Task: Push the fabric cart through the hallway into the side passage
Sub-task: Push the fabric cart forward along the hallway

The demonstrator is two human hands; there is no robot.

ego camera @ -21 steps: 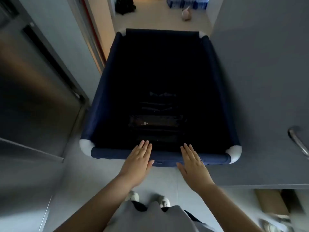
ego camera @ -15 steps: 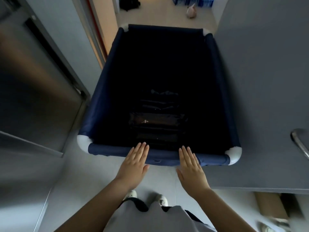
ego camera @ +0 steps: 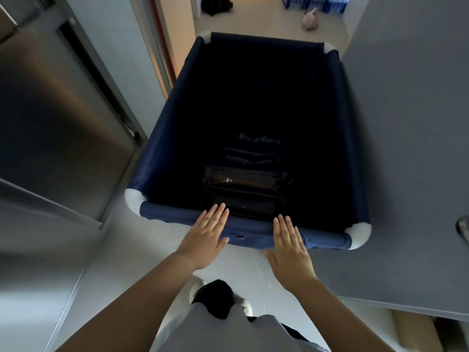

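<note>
A navy fabric cart [ego camera: 162, 138] with white corner joints fills the middle of the head view, standing in a narrow gap between walls. Dark folded bundles [ego camera: 247, 179] lie at its bottom. My left hand [ego camera: 206, 237] rests flat on the cart's near rim, fingers straight and together. My right hand [ego camera: 290, 243] lies flat on the same rim a little to the right. Neither hand wraps around the rim; the palms press against it.
A steel door and frame [ego camera: 63, 118] stand close on the left. A grey wall [ego camera: 406, 148] with a metal handle [ego camera: 463, 229] hems the right. Beyond the cart lie a lit beige floor [ego camera: 253, 19], a pink object [ego camera: 311, 21], blue bottles [ego camera: 314, 2] and a dark bag [ego camera: 215, 5].
The cart has rolled forward between the walls and its near end has swung slightly right. Both hands stayed flat on the near rim and moved with it.
</note>
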